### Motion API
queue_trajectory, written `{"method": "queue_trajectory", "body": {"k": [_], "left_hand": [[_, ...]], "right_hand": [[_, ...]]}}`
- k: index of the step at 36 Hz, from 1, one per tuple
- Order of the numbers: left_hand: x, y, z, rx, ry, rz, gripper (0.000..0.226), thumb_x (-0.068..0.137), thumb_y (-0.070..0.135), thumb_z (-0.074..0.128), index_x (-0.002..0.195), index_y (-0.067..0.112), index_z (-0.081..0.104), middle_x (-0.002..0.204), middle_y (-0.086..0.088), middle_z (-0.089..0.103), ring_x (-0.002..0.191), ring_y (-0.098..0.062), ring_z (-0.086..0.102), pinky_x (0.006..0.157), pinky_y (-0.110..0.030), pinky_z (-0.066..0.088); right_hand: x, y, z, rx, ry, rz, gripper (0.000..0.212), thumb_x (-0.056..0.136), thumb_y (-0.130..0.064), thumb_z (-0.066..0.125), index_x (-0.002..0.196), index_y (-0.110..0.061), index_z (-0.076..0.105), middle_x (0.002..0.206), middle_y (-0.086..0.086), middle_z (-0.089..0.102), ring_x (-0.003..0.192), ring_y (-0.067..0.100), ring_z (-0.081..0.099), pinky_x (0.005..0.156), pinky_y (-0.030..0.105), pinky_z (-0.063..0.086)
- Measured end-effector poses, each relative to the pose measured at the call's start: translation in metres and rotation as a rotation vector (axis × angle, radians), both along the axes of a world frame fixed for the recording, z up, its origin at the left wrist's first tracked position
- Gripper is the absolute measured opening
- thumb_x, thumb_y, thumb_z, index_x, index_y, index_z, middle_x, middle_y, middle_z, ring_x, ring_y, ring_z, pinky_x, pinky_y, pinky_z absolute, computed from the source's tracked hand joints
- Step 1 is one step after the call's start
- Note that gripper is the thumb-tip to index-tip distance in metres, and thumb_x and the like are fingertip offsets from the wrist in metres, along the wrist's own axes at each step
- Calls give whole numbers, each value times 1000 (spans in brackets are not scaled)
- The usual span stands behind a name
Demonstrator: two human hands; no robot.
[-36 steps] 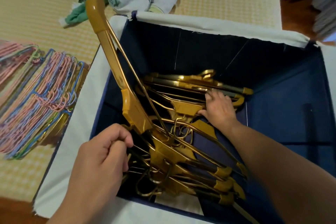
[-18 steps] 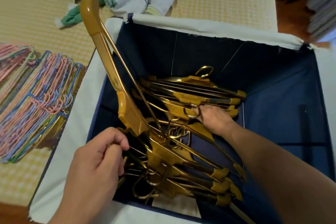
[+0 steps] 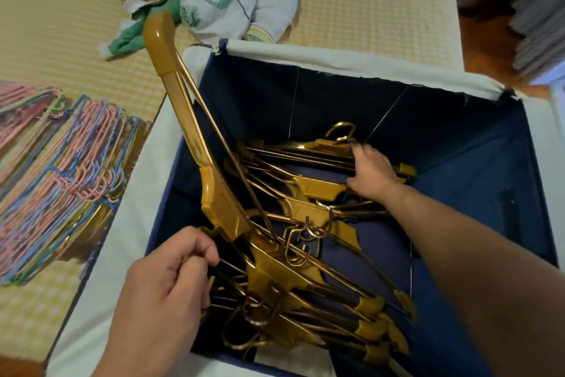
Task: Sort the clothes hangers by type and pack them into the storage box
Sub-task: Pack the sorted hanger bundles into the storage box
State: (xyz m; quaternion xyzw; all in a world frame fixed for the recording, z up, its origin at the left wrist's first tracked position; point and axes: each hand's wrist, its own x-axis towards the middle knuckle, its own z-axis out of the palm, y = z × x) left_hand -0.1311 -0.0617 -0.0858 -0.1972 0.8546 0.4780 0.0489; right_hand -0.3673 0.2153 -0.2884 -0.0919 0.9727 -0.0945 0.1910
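Nearest, the left hand [image 3: 165, 288] grips the hook of a tilted gold hanger [image 3: 195, 144] at the storage box's [image 3: 351, 63] near-left edge; the right hand [image 3: 371, 173], fingers relaxed, has moved farther back onto the glossy gold hangers [image 3: 305, 193], apparently straightening them; beyond the left edge the coloured wire hangers [image 3: 61, 174] wait unpacked

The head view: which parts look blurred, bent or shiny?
In the head view, the right hand is motion-blurred; the white rim of the navy fabric storage box bows from wide-angle distortion; the glossy gold plastic hangers carry glare streaks; the pink and blue wire hangers look soft.
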Motion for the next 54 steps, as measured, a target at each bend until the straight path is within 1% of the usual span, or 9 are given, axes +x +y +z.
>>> {"method": "queue_trajectory", "body": {"k": [6,10,15,19,27,35,44,50,54], "left_hand": [[1,1,0,-19,6,-13,41,88,-9,46,75,26,62,53,-15,59,49,-13,53,47,-18,36],[2,2,1,-6,2,-6,39,89,-8,46,76,25,63,54,-15,58,52,-15,54,47,-18,37],[1,1,2,-4,-7,-8,38,90,-7,46,77,25,63,54,-15,59,51,-15,53,45,-19,36],[2,1,1,9,-11,-1,36,91,-3,44,80,26,63,57,-13,60,52,-16,54,43,-19,35],[2,2,1,-14,16,1,33,90,0,45,80,27,61,59,-12,60,50,-13,53,42,-17,32],[2,3,3,7,36,27,35,91,1,44,79,29,62,58,-11,58,50,-12,52,41,-17,31],[4,4,1,20,89,81,41,91,-6,44,75,28,63,56,-10,57,50,-15,51,41,-18,33],[4,4,3,50,108,133,44,88,-14,44,72,22,63,50,-17,50,41,-13,44,38,-20,30],[5,5,3,30,108,136,43,84,-16,45,71,22,62,49,-20,49,40,-11,42,38,-21,29]], "right_hand": [[-5,8,5,81,144,151,40,101,-31,56,140,-29,49,110,5,58,99,25,61,79,38,53],[20,19,10,154,347,424,40,94,-25,67,130,-22,51,95,2,60,84,21,61,64,35,53],[42,7,7,72,11,434,43,88,-11,65,125,-26,47,120,-2,55,114,18,52,97,34,45],[37,-9,-1,131,-275,237,46,88,-10,64,127,-29,47,113,-2,58,110,20,59,94,39,52],[48,-1,3,121,-78,447,40,86,-9,67,118,-29,54,116,-4,60,109,19,61,90,35,51],[69,-21,-8,71,-200,483,27,90,-22,60,105,-36,41,96,-12,50,89,8,51,81,29,43],[72,-23,-14,97,-310,438,65,79,-47,72,132,-31,38,109,-6,56,97,17,58,88,39,52],[72,-17,-14,156,-108,453,34,86,-10,67,110,-30,53,106,-7,61,99,18,64,86,35,53],[48,-8,6,169,78,569,30,84,-13,71,104,-30,55,105,-5,60,99,18,62,80,33,51]]}}
